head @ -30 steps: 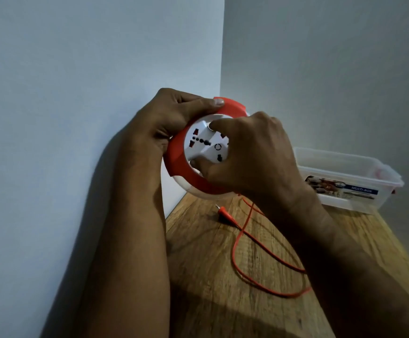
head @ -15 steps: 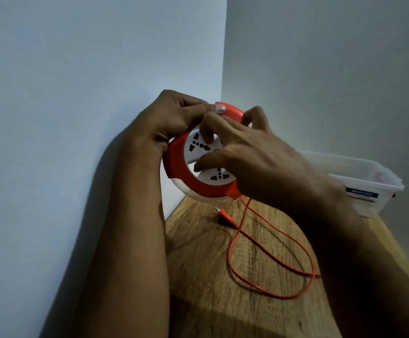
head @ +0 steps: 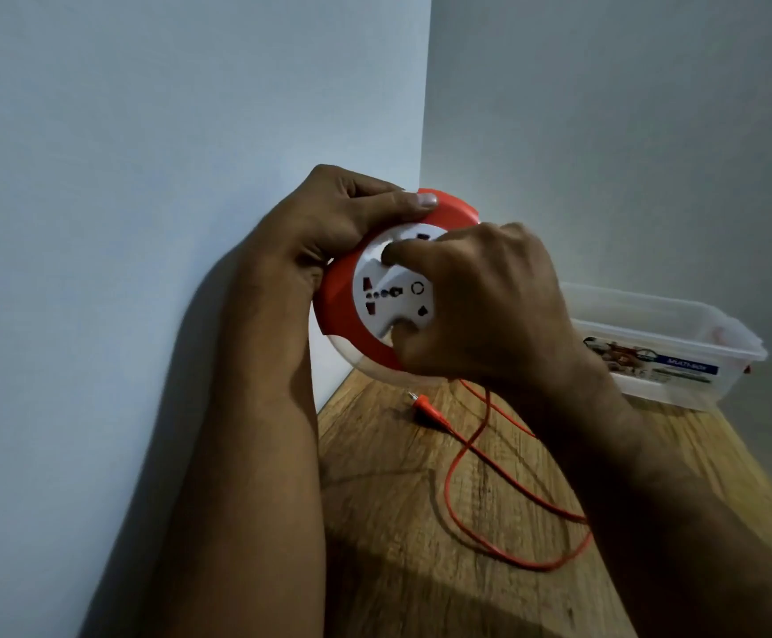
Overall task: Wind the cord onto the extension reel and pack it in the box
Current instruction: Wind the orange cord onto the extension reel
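I hold a round extension reel (head: 342, 306) with an orange rim and a white socket face upright in the air above the table. My left hand (head: 342, 218) grips its upper left rim, thumb across the top. My right hand (head: 480, 306) clasps the white centre hub, fingers hooked into its notches. An orange cord (head: 471, 448) drops from the reel's underside and loops over the wooden table (head: 397, 522). Its orange plug (head: 425, 409) lies on the wood under the reel. A clear plastic box (head: 660, 343) with a blue label stands open at the back right.
The table sits in a corner, with a white wall close on the left and a grey wall behind. The cord's loop reaches toward my right forearm. The box stands against the back wall near the table's right edge.
My right hand has turned the white hub round, so the socket holes face differently. The cord loop on the table has shifted and shortened. My left hand has kept its grip.
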`<state>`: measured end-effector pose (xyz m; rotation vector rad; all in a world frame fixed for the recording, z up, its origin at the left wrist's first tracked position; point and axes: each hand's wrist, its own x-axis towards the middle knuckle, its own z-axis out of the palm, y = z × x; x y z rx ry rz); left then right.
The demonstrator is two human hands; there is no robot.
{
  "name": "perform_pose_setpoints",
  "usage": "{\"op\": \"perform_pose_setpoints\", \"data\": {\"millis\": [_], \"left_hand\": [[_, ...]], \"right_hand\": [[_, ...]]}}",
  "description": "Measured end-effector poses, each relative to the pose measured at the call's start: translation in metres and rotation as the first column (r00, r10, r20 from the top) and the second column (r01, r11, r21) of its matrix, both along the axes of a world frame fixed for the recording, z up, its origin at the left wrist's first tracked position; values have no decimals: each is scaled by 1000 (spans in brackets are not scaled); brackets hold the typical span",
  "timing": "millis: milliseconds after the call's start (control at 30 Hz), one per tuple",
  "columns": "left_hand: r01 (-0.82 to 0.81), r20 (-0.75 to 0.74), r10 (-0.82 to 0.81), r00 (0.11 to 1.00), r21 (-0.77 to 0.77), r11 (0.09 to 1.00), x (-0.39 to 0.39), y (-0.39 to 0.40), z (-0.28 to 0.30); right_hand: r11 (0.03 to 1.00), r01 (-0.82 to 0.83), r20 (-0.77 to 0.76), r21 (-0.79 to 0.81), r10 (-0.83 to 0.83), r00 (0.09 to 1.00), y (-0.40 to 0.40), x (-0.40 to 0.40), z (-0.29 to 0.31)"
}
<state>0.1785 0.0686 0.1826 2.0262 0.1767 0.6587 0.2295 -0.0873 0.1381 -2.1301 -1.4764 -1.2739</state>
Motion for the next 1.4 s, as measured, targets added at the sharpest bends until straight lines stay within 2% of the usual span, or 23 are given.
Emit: {"op": "perform_pose_setpoints", "data": {"millis": [100, 200, 333, 433, 500, 667, 833, 1000, 1100, 1233, 1300, 1400], "left_hand": [[-2, 10, 2, 1000, -24, 1000, 1, 1, -1], [-46, -6, 46, 999, -11, 999, 2, 6, -4], [-84, 1, 84, 996, 25, 996, -2, 15, -4], [-65, 0, 65, 998, 50, 997, -4, 12, -3], [-57, -13, 58, 998, 52, 997, -4, 8, -1], [-57, -26, 59, 998, 70, 996, -2, 12, -2], [-25, -33, 28, 999, 76, 997, 1, 10, -2], [-17, -45, 21, 999, 82, 997, 2, 5, -1], [-26, -44, 30, 999, 98, 995, 1, 3, -1], [-10, -11, 10, 1000, 21, 1000, -2, 2, 0], [4, -4, -4, 1000, 7, 1000, 0, 1, 0], [-18, -11, 18, 1000, 0, 1000, 2, -1, 0]], "right_hand": [[996, 43, -90, 75, -36, 995, 7, -8, -3], [998, 50, -135, -37, -54, 989, 0, -16, 9], [986, 2, -1, -166, -2, 1000, -17, -16, 29], [931, -64, 2, -359, 69, 998, -20, -13, 31], [892, -32, 27, -451, 50, 998, -18, -12, 27], [852, 64, 95, -520, -17, 995, -9, -14, 20], [923, 39, 102, -382, 1, 995, -6, -6, 10], [924, -21, 85, -383, 58, 995, -8, 3, 12], [949, 15, 118, -316, 24, 993, -9, 5, 14], [997, -13, 26, -73, 15, 1000, -4, 1, 5], [999, 24, -41, 39, -23, 999, 2, -3, 0], [997, 66, -110, 41, -61, 992, 5, -7, 1]]}}
